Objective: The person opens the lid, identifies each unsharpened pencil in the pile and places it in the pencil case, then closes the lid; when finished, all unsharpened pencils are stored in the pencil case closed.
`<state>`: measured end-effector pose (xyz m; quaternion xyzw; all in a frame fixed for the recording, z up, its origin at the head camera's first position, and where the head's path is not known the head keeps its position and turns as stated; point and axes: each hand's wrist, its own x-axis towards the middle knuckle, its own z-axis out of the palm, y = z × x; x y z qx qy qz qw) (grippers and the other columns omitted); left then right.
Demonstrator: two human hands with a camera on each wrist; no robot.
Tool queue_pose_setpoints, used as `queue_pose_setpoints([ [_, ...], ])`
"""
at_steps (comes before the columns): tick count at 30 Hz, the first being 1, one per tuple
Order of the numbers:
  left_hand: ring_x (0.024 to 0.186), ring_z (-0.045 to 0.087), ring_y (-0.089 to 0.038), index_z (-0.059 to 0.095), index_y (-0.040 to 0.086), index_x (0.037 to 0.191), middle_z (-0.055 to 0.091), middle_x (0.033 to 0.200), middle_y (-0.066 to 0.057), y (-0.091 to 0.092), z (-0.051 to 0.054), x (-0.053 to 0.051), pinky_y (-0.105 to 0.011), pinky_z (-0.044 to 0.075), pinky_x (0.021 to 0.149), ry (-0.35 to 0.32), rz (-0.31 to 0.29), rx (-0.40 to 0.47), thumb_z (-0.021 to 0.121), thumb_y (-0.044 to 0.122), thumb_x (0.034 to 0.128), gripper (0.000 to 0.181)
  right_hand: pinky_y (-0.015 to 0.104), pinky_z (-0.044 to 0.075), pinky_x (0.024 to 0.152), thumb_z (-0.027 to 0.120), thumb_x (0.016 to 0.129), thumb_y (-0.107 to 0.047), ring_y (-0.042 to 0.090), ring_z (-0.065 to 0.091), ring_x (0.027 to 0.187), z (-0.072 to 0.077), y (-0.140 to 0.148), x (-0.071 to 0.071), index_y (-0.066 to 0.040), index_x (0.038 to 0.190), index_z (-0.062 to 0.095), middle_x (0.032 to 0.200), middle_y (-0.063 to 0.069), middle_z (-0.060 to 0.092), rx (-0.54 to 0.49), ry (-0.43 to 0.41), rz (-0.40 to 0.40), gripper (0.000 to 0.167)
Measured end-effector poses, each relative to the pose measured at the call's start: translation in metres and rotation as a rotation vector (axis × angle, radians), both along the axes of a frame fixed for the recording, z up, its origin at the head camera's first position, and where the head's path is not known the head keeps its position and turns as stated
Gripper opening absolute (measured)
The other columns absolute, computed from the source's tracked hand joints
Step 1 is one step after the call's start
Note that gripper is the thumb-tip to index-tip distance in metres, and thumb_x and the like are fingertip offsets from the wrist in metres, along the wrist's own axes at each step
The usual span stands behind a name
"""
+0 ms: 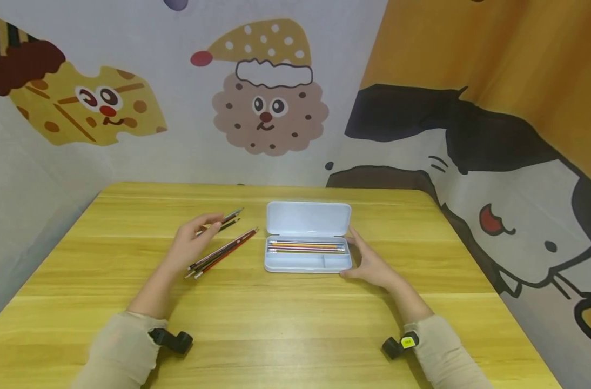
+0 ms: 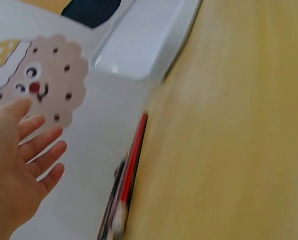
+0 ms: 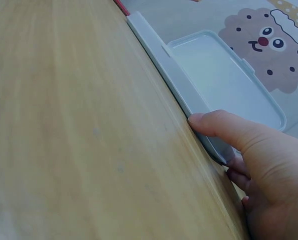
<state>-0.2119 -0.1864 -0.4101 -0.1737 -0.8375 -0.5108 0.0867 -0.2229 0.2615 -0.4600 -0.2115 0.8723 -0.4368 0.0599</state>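
Note:
A white pencil case [image 1: 286, 263] lies on the table with its lid [image 1: 308, 219] raised. Several pencils [image 1: 305, 247] fill its long rear compartment; the front compartments hold nothing visible. My right hand [image 3: 273, 170] grips the case's right end, thumb on the front edge and fingers round the side. To the left, my left hand [image 1: 192, 241] hovers with relaxed, spread fingers and nothing in its palm, as the left wrist view shows. Beside it lies a bundle of pencils [image 1: 222, 253], red and dark ones among them. Other dark pencils [image 1: 229, 222] lie just beyond the hand, partly hidden by it.
The wooden table [image 1: 286, 335] ends at the back against a cloth [image 1: 179, 156] printed with cartoon figures. Small black cameras [image 1: 176, 341] are strapped to both wrists over the sleeves.

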Motion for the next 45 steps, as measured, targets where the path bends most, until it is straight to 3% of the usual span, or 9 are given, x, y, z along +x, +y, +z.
queue_pose_setpoints([
  [5, 0.121, 0.048, -0.035, 0.047, 0.005, 0.14, 0.05, 0.137, -0.015, 0.033, 0.006, -0.014, -0.053, 0.038, 0.1, -0.079, -0.066, 0.091, 0.042, 0.038, 0.1025, 0.05, 0.057, 0.003, 0.111, 0.087, 0.069, -0.013, 0.034, 0.019, 0.14, -0.001, 0.0, -0.001, -0.007, 0.154, -0.001, 0.147, 0.017, 0.036, -0.023, -0.008, 0.012, 0.122],
  [11, 0.131, 0.04, -0.028, 0.042, 0.006, 0.143, 0.046, 0.142, -0.013, 0.067, 0.006, -0.033, -0.044, 0.028, 0.109, -0.123, -0.095, 0.169, 0.039, 0.04, 0.103, 0.053, 0.058, 0.002, 0.11, 0.086, 0.069, -0.007, 0.038, 0.021, 0.139, -0.002, 0.0, -0.001, -0.005, 0.153, -0.001, 0.146, 0.022, 0.034, -0.065, -0.006, 0.031, 0.121],
  [19, 0.132, 0.039, -0.03, 0.038, 0.003, 0.145, 0.041, 0.146, -0.012, 0.092, 0.008, -0.042, -0.042, 0.028, 0.109, -0.161, -0.131, 0.172, 0.037, 0.042, 0.1031, 0.058, 0.058, 0.003, 0.11, 0.087, 0.07, -0.017, 0.035, 0.021, 0.139, -0.001, 0.0, 0.0, -0.006, 0.154, -0.001, 0.147, 0.017, 0.036, -0.038, -0.004, 0.025, 0.122],
  [26, 0.13, 0.04, -0.032, 0.047, 0.001, 0.139, 0.045, 0.142, -0.015, 0.096, 0.008, -0.037, -0.049, 0.034, 0.104, -0.121, -0.146, 0.173, 0.041, 0.032, 0.1035, 0.048, 0.056, 0.002, 0.111, 0.087, 0.07, -0.023, 0.031, 0.018, 0.14, -0.002, 0.001, 0.001, -0.012, 0.154, -0.002, 0.147, 0.013, 0.036, -0.016, -0.018, 0.01, 0.123],
  [29, 0.126, 0.042, -0.034, 0.052, 0.0, 0.134, 0.048, 0.137, -0.017, 0.099, 0.007, -0.032, -0.051, 0.035, 0.102, -0.084, -0.189, 0.15, 0.043, 0.029, 0.1033, 0.043, 0.057, 0.003, 0.11, 0.087, 0.069, -0.023, 0.032, 0.017, 0.141, -0.003, 0.001, 0.001, -0.011, 0.154, -0.002, 0.147, 0.013, 0.036, -0.014, -0.018, 0.002, 0.123],
  [38, 0.133, 0.036, -0.027, 0.052, 0.011, 0.137, 0.045, 0.143, -0.008, 0.104, 0.001, -0.011, -0.05, 0.027, 0.107, -0.034, -0.327, -0.081, 0.044, 0.037, 0.1023, 0.044, 0.056, 0.006, 0.111, 0.087, 0.069, -0.021, 0.036, 0.016, 0.14, -0.002, 0.0, 0.002, -0.005, 0.153, 0.002, 0.147, 0.018, 0.034, -0.018, -0.015, 0.0, 0.121],
  [45, 0.137, 0.03, -0.025, 0.047, 0.008, 0.141, 0.037, 0.149, -0.008, 0.104, -0.006, -0.001, -0.048, 0.027, 0.108, -0.016, -0.437, -0.187, 0.046, 0.036, 0.1016, 0.048, 0.055, 0.004, 0.111, 0.086, 0.071, -0.019, 0.034, 0.005, 0.142, -0.005, 0.002, 0.001, -0.013, 0.155, 0.004, 0.158, 0.015, 0.007, -0.022, -0.018, 0.007, 0.117],
])
